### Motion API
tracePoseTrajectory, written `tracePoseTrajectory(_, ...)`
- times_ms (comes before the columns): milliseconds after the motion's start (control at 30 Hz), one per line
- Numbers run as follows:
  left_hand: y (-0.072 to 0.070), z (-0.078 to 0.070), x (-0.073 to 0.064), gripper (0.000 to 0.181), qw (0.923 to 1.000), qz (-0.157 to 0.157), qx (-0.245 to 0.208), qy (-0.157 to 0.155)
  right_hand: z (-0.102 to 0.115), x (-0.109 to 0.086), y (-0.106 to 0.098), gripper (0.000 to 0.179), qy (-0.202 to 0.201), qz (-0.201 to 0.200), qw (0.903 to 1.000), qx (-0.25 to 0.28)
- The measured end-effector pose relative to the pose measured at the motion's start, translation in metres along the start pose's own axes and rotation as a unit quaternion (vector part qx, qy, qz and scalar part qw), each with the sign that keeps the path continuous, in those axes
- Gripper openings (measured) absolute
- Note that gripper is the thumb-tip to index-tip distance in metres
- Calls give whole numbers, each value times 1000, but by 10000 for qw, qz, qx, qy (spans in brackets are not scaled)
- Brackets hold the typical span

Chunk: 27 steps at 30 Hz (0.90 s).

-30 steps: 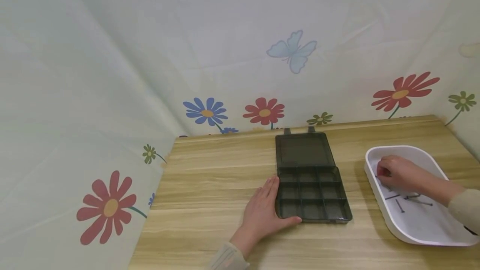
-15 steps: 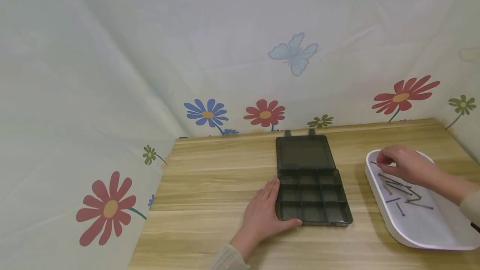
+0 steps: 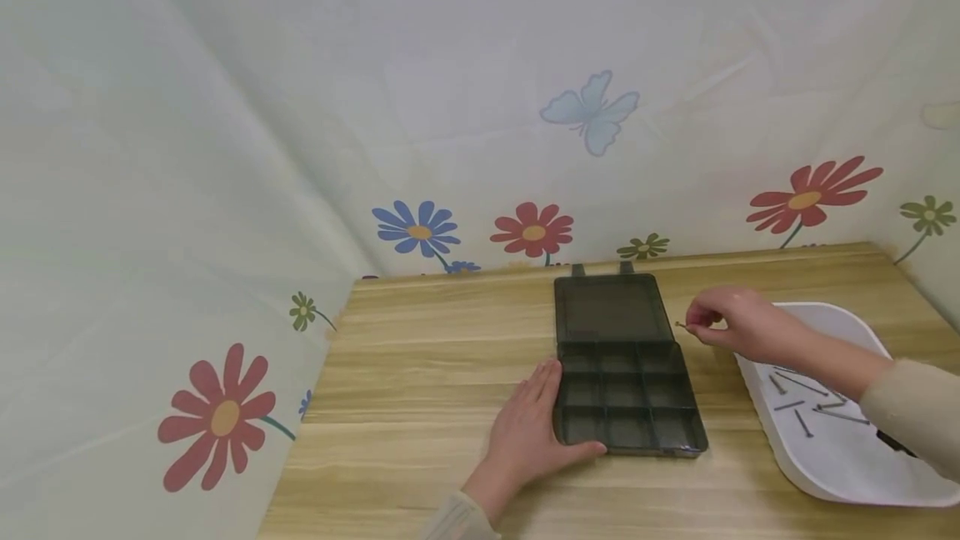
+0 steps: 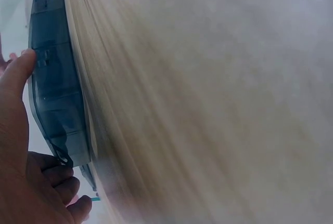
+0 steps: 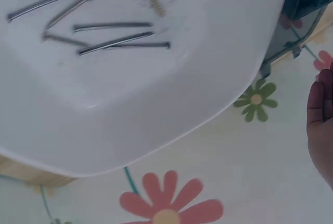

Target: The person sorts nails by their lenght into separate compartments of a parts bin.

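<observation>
A dark translucent compartment box (image 3: 626, 390) lies on the table with its lid (image 3: 611, 308) laid back. My left hand (image 3: 517, 436) rests against its near left corner, the fingers along the left side and the thumb on the front edge. The left wrist view shows that thumb on the box's front wall (image 4: 54, 73). My right hand (image 3: 738, 323) pinches a small screw (image 3: 680, 324) between thumb and fingertips, right of the lid and above the table. Only part of the right hand (image 5: 322, 115) shows in the right wrist view, and the screw is out of sight there.
To the right stands a white tray (image 3: 825, 482) holding several loose nails (image 3: 802, 423) and screws; one brass-coloured screw (image 5: 154, 1) shows in the right wrist view. The wooden table (image 3: 420, 357) meets a flower-printed cloth (image 3: 450, 107) at the back and left.
My right hand has left the tray and moved leftward toward the box, carrying the screw. More nails in the tray are uncovered. The left hand stays at the box.
</observation>
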State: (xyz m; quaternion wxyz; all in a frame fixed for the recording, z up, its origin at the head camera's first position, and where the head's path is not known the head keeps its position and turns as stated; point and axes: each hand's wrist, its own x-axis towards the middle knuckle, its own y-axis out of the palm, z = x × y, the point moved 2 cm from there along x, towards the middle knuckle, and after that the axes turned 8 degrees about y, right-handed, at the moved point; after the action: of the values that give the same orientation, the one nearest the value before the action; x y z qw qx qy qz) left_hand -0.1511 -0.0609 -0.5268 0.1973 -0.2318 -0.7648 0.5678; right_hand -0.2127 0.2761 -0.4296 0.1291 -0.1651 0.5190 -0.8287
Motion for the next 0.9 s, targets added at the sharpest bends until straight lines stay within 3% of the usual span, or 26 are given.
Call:
tracePoseTrajectory(433, -2, -2, 0, 124, 9998, -25, -156, -106, 37, 25, 33, 21, -1213, -85, 9923, 222)
tracePoseTrajectory(900, -2, -2, 1, 123, 9998, 74, -42, -153, 45, 41, 52, 20, -1059, 488, 9931, 131)
